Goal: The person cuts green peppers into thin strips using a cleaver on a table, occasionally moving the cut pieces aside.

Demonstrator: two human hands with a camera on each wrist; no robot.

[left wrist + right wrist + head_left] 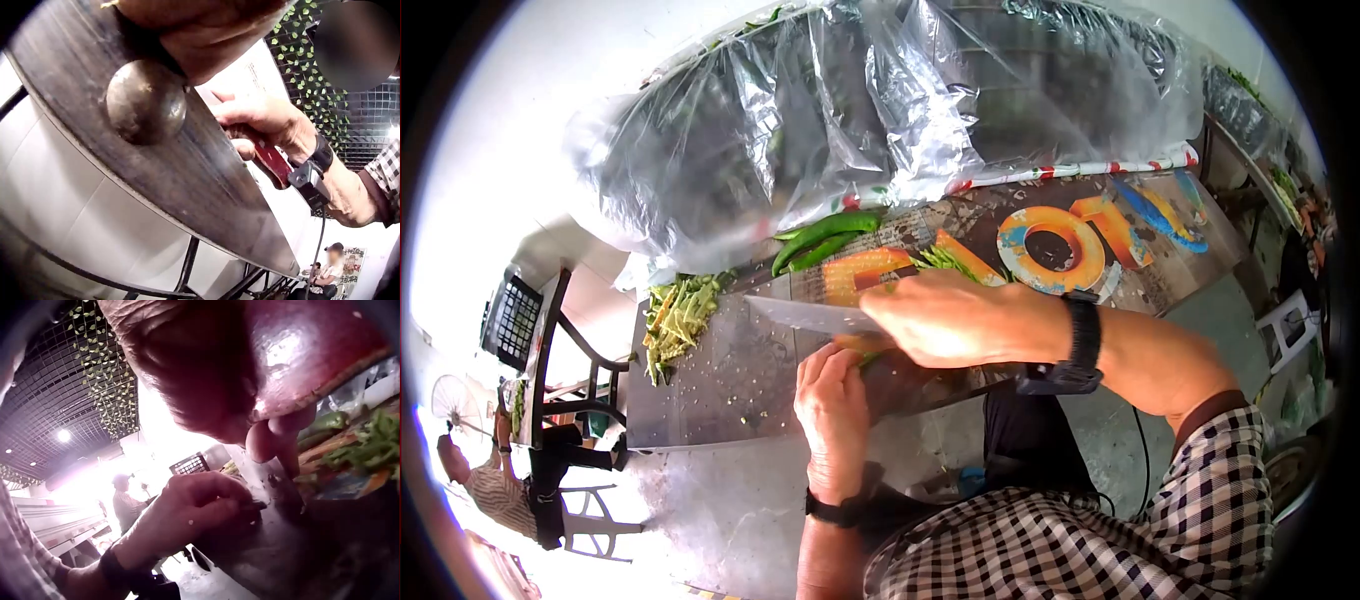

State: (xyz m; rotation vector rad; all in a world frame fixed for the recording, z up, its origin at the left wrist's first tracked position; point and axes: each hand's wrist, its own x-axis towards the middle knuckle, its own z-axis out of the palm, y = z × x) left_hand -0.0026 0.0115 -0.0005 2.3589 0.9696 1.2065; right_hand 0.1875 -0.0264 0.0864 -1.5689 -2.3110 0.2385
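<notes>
The right hand [945,318] grips a knife by its red handle [273,161]; the blade [805,315] points left across the table in the head view. Just below the blade, the left hand [832,400] has its fingers curled on a piece of green pepper [868,358], partly hidden by both hands. In the right wrist view the left hand [197,509] is close beside the blade [272,487]. Whole green peppers [825,240] lie behind the knife. Cut strips [680,320] are heaped at the left, and green pieces [942,260] lie behind the right hand.
A large plastic-covered mass [880,110] lines the table's back side. The table [700,405] has small scraps near its front edge. A round metal knob [145,102] shows in the left wrist view. Another person [510,490] is at the far left, near a black crate [515,322].
</notes>
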